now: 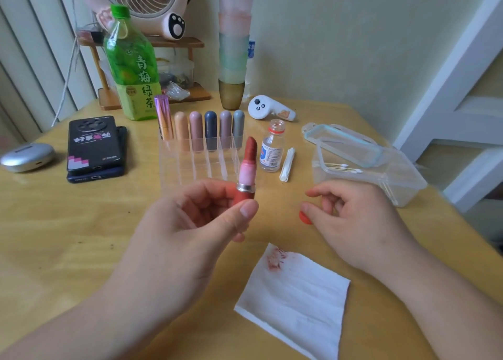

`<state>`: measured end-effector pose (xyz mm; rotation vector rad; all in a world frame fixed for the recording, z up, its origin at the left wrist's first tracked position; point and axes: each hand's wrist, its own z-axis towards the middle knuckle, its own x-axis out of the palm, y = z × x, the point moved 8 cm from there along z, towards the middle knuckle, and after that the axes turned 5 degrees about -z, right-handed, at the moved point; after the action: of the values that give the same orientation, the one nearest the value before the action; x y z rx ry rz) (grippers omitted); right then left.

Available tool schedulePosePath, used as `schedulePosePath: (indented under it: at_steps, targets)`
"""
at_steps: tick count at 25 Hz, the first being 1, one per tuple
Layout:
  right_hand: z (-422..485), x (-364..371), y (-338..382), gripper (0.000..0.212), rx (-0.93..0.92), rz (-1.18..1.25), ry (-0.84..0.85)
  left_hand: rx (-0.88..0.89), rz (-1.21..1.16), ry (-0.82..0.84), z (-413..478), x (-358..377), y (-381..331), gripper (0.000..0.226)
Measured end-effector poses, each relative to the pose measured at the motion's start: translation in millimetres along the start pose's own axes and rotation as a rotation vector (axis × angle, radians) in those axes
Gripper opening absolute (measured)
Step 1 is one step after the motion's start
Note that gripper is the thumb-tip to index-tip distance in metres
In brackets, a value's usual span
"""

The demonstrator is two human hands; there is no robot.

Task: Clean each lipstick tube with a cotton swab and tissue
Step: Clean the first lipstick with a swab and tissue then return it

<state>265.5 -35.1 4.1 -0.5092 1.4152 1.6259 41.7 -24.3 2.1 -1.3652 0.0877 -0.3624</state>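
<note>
Left hand (pixel 190 218) grips the lipstick (pixel 248 166) upright, stick wound out, centre frame. Right hand (pixel 351 218) is loosely curled at a red cap (pixel 304 217), grip unclear. Tissue (pixel 296 297) at lower centre is stained, so wiping looks underway. Next move probably needs a swab (pixel 351 169) from the box (pixel 408 188) at right.

Open lipstick (pixel 246 166): you hold it upright in your left hand (pixel 190 223), pinched at its red base. It has a silver ring, a smeared pink sleeve, and a dark red stick wound out.
Capped lipsticks (pixel 209 128): six stand in a row along the back of your clear rack (pixel 201 166).
Tissue (pixel 296 300): white, flat, nearest you, with red smears at its far corner.
Cotton swabs (pixel 351 168): they lie in the open clear box (pixel 408 185) on your right.
</note>
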Motion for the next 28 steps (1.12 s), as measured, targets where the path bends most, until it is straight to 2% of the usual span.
schedulePosePath:
  at_steps: [5,9,11,12,16,19,24,28]
  targets:
    - [12.7,25.5,4.4,0.026,-0.065,-0.197,0.018,-0.113,-0.083,0.083,-9.3,20.0,18.4,0.021]
    - [15.4,29.3,7.2,0.004,-0.071,-0.243,0.019,-0.142,-0.056,0.136,-9.6,26.7,26.5,0.018]
    - [16.8,28.8,5.4,0.026,-0.062,-0.181,0.007,-0.175,-0.051,0.161,-10.4,30.9,30.9,0.018]
    - [17.9,26.2,4.0,0.029,-0.046,-0.110,-0.006,-0.182,-0.045,0.175,-10.8,33.0,32.6,0.018]
    - [21.0,4.7,-5.7,0.016,0.012,0.176,-0.068,-0.204,-0.036,0.152,-8.7,31.0,39.9,0.019]
    - [21.0,-3.8,-18.1,0.016,0.092,0.327,-0.051,-0.221,0.024,0.115,-5.7,28.2,45.2,0.017]
    - [29.4,-17.0,-23.1,0.021,0.141,0.286,0.033,-0.211,-0.015,0.067,-7.1,27.3,46.6,0.017]
    - [22.5,-14.4,-31.1,0.018,0.107,0.424,-0.021,-0.241,-0.188,0.047,-8.9,23.0,48.8,0.019]
